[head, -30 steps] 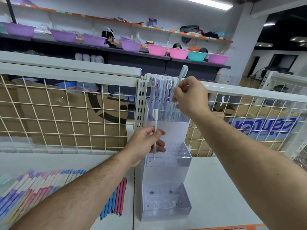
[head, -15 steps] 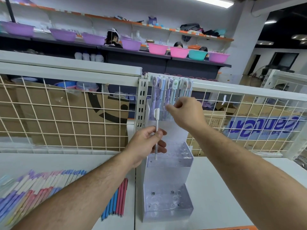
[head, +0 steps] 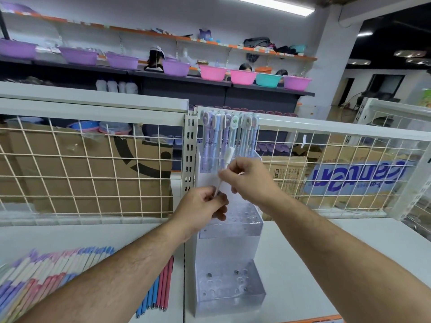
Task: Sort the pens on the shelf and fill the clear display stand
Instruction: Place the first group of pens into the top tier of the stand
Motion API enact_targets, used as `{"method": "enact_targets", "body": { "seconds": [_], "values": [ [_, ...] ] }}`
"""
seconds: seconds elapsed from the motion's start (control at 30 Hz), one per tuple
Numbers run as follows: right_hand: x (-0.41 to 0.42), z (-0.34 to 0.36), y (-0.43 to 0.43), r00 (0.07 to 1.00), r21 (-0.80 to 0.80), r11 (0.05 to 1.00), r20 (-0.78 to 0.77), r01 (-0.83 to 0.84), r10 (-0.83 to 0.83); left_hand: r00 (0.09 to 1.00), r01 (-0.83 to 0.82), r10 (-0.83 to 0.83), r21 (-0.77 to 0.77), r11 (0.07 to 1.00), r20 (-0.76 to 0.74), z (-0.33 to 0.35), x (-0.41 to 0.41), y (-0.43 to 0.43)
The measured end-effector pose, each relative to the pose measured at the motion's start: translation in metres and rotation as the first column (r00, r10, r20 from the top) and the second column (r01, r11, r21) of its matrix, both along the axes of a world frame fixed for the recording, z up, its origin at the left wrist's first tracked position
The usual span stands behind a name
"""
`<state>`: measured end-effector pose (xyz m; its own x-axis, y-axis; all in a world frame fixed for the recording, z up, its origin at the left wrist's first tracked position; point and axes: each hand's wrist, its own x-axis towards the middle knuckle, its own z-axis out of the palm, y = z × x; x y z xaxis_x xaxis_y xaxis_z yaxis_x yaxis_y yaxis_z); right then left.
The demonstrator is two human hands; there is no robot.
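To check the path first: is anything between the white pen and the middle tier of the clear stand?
Nothing visible does. The white pen, held by the left hand and right hand, hangs above the middle tier, whose visible holes are empty.

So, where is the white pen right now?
Head view, centre: the white pen is held tilted between the left hand below and the right hand above, in front of the clear display stand.

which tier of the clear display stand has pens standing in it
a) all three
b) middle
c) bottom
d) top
d: the pens stand only in the top tier of the clear display stand. The holes that show in the middle and bottom tiers are bare, and the white pen is held between the left hand and the right hand.
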<state>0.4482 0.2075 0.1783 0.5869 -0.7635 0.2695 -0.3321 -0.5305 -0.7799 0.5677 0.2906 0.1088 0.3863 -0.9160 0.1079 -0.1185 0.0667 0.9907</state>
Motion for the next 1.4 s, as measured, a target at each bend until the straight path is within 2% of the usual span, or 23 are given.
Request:
{"method": "enact_targets", "body": {
  "seconds": [0.1, 0.23, 0.3, 0.37, 0.57, 0.67, 0.77, 0.87, 1.0, 1.2, 1.4],
  "values": [
    [-0.002, 0.000, 0.004, 0.997, -0.028, 1.000, -0.082, -0.009, 0.007, 0.994, 0.002, -0.004, 0.010, 1.000, 0.107, 0.001, -0.001, 0.000],
    [-0.007, 0.032, -0.005, 0.985, 0.040, 0.996, 0.148, 0.082, -0.087, 0.982, -0.003, -0.008, 0.055, 0.998, 0.190, 0.003, -0.002, 0.003],
    [-0.011, 0.051, -0.012, 0.953, 0.014, 0.984, 0.249, 0.175, -0.173, 0.972, 0.000, -0.019, 0.084, 0.996, 0.234, 0.005, -0.002, 0.004],
    [-0.011, 0.061, -0.019, 0.939, -0.054, 0.972, 0.274, 0.229, -0.206, 0.958, 0.006, -0.034, 0.098, 0.995, 0.283, 0.007, -0.002, 0.005],
    [0.004, 0.062, -0.027, 0.962, -0.215, 0.942, 0.148, 0.259, -0.231, 0.842, -0.021, -0.009, 0.049, 0.999, 0.539, 0.016, -0.002, 0.003],
    [0.011, 0.059, -0.029, 0.968, -0.257, 0.934, 0.051, 0.250, -0.245, 0.747, -0.043, -0.037, 0.104, 0.994, 0.664, 0.016, 0.003, 0.005],
    [0.016, 0.056, -0.031, 0.963, -0.284, 0.928, -0.048, 0.242, -0.266, 0.683, -0.060, -0.095, 0.185, 0.981, 0.724, 0.013, 0.006, 0.009],
    [0.019, 0.053, -0.032, 0.954, -0.295, 0.926, -0.111, 0.236, -0.278, 0.666, -0.073, -0.108, 0.209, 0.975, 0.738, 0.012, 0.007, 0.011],
    [0.024, 0.049, -0.033, 0.953, -0.278, 0.923, -0.070, 0.264, -0.294, 0.620, -0.075, -0.148, 0.245, 0.967, 0.771, 0.013, 0.006, 0.011],
    [0.025, 0.045, -0.039, 0.949, -0.286, 0.913, -0.033, 0.291, -0.313, 0.470, -0.100, -0.175, 0.249, 0.963, 0.865, 0.009, 0.006, 0.009],
    [0.026, 0.045, -0.042, 0.951, -0.255, 0.921, -0.014, 0.295, -0.309, 0.455, -0.088, -0.185, 0.251, 0.964, 0.871, 0.009, 0.006, 0.008]
  ]
}}
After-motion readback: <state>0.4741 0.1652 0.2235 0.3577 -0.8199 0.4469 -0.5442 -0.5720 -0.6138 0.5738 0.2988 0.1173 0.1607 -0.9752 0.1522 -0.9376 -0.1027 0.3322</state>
